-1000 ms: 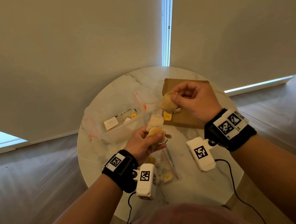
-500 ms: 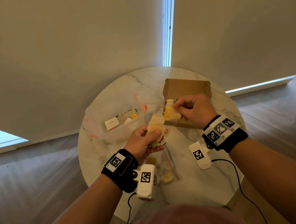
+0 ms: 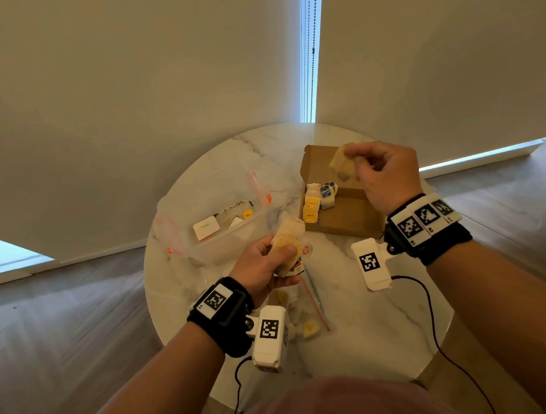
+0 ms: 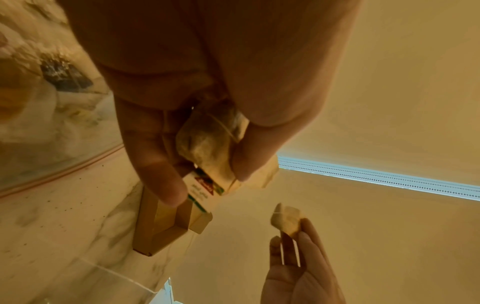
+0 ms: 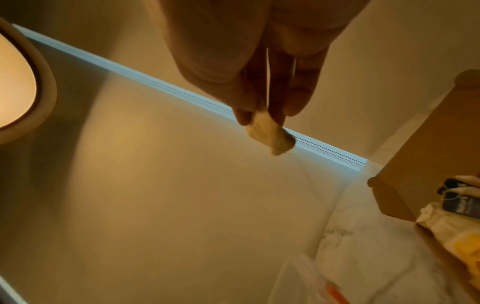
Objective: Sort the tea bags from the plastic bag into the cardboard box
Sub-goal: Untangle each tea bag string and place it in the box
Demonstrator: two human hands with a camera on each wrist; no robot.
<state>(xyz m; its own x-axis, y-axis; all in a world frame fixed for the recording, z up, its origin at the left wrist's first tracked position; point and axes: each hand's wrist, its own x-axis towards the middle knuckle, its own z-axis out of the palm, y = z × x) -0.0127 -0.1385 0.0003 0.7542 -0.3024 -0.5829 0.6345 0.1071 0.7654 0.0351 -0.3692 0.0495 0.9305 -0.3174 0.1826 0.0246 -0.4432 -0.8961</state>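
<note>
The right hand (image 3: 387, 175) hung above the open cardboard box (image 3: 348, 215), its thumb and fingers (image 5: 275, 115) pinching a single tan tea bag (image 3: 343, 166) by one edge so that the bag dangled over the box's raised back flap. Inside the box, against its left wall, lay several tea bags (image 3: 317, 201) already sorted: some with yellow tags and one with a blue tag beside them. The right part of the box floor was bare cardboard.

The left hand (image 3: 262, 267) was held nearer the person, above the round marble table (image 3: 360, 335), its fingers (image 4: 158, 164) curled round a small bunch of tea bags (image 3: 287, 241), one of them showing a red-and-white tag at the thumb side. In the left wrist view that bunch sat between thumb and forefinger, with a printed paper tag sticking out below it.

The zip-top plastic bag (image 3: 302, 309) lay flat on the table just under the left wrist, with a few pale and yellow-tagged tea bags visible in it. To the left of the box stood a clear plastic container (image 3: 216, 238) holding a white card and a few small packets. Closed roller blinds filled the background.
</note>
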